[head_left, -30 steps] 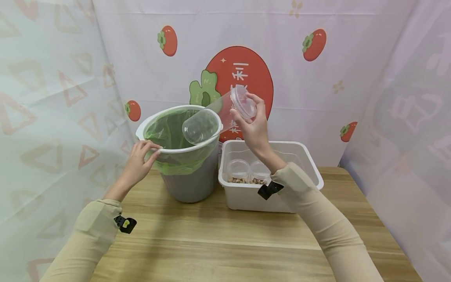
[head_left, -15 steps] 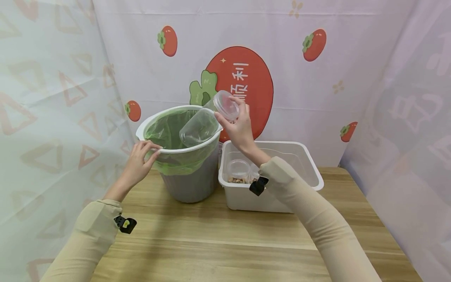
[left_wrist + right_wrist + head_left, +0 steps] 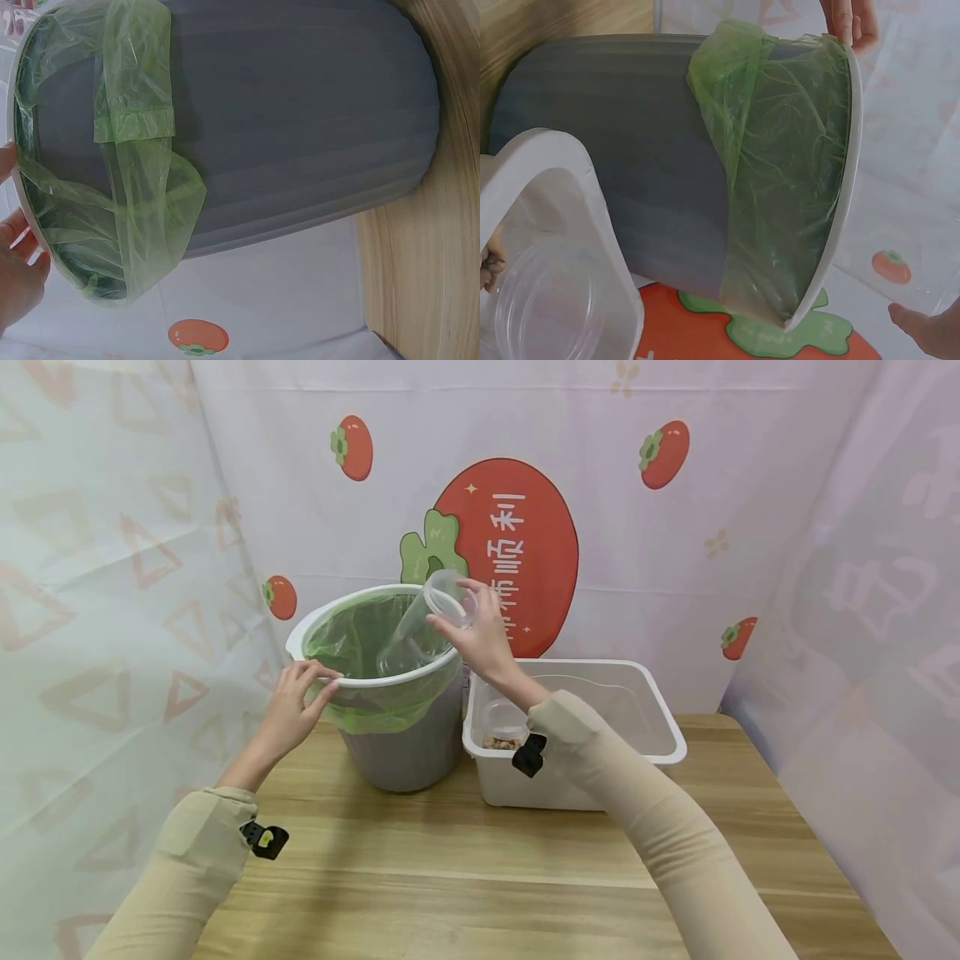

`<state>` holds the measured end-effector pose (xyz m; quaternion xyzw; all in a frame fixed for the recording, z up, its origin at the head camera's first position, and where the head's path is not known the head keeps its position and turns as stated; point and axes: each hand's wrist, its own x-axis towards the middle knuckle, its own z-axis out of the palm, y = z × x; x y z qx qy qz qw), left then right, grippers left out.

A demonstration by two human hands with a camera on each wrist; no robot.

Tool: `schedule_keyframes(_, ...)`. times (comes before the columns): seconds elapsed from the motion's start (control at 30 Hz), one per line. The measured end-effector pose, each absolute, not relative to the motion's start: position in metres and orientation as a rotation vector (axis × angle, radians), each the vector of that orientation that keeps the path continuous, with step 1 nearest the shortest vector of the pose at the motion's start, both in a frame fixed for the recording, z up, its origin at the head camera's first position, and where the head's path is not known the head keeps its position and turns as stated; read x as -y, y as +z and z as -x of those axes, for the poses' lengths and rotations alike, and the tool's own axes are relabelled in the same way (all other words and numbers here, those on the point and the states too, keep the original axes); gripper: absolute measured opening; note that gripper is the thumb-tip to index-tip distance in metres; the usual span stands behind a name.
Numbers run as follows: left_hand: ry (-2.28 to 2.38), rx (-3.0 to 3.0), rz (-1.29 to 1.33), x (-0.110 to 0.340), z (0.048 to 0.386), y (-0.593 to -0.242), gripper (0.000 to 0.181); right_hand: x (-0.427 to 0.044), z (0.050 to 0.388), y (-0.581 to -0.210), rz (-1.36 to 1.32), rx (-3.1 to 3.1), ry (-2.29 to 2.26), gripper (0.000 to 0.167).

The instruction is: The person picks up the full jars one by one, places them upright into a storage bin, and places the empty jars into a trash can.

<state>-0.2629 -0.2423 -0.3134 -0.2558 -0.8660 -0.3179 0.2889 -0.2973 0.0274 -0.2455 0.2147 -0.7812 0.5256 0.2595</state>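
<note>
A grey trash can [image 3: 405, 764] with a white rim is lined with a thin green bag [image 3: 378, 717]. My left hand [image 3: 294, 706] grips the near left part of the rim, fingers over the top and thumb outside, as the left wrist view also shows. With its thumb and fingers, my right hand [image 3: 483, 639] holds a clear plastic jar [image 3: 411, 635] by its upper, ridged end. The jar slants down to the left, its lower end inside the trash can's mouth; no contents show in it. The right wrist view catches only the right thumb [image 3: 922, 330] and a faint jar edge.
Right of the trash can stands a white plastic box [image 3: 573, 789] on the wooden table [image 3: 420, 893]. Inside it a clear jar [image 3: 506, 718] with brown nut-like pieces shows; my right forearm covers part of the box. A printed curtain [image 3: 600, 568] hangs behind.
My right hand has moved left and down, bringing the jar deeper into the trash can's mouth and tilting it steeper. The left hand keeps its place on the rim.
</note>
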Motion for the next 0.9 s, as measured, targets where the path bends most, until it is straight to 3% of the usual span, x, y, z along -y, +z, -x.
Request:
schedule_keyframes(0.33,-0.836,2.308,0.685,0.242,0.262,-0.313,0.013,-0.021,0.3,-0.252,-0.588,2.275,1.442,0.061)
schedule_keyframes(0.9,-0.862,2.296,0.682,0.24,0.263,-0.315,0.013,-0.056,0.266,-0.271,-0.752,2.235,1.47,0.043)
